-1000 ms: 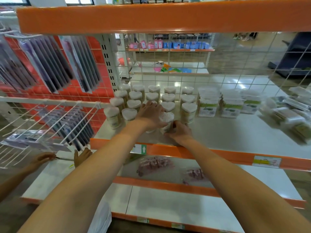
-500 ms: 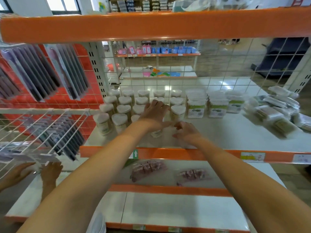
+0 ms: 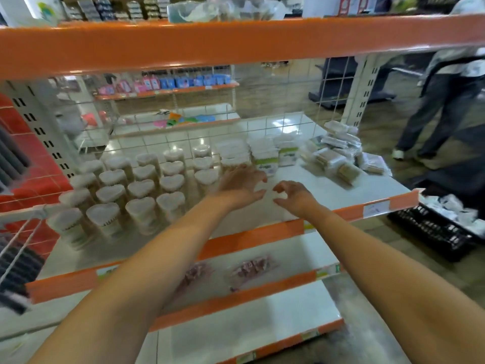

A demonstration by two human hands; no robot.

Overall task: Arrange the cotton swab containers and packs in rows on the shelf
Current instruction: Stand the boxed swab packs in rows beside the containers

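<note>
Several heart-lidded cotton swab containers point(image 3: 141, 189) stand in rows on the left half of the white shelf point(image 3: 341, 190). Square tubs with green labels point(image 3: 265, 158) stand behind my hands, toward the back. Flat swab packs point(image 3: 338, 158) lie heaped at the right end. My left hand point(image 3: 240, 183) and my right hand point(image 3: 292, 197) hover side by side over the bare middle of the shelf. Both have spread, curled fingers and hold nothing.
An orange shelf beam point(image 3: 236, 43) runs overhead and a wire grid point(image 3: 275, 122) backs the shelf. A lower shelf holds two pink packs point(image 3: 252, 267). A black crate point(image 3: 435, 229) with white packs sits on the floor at right, where a person's legs point(image 3: 433, 119) stand.
Both hands have left the heart containers and shifted right to the bare middle of the shelf, empty. The view has swung right and tilted, so the containers sit further left.
</note>
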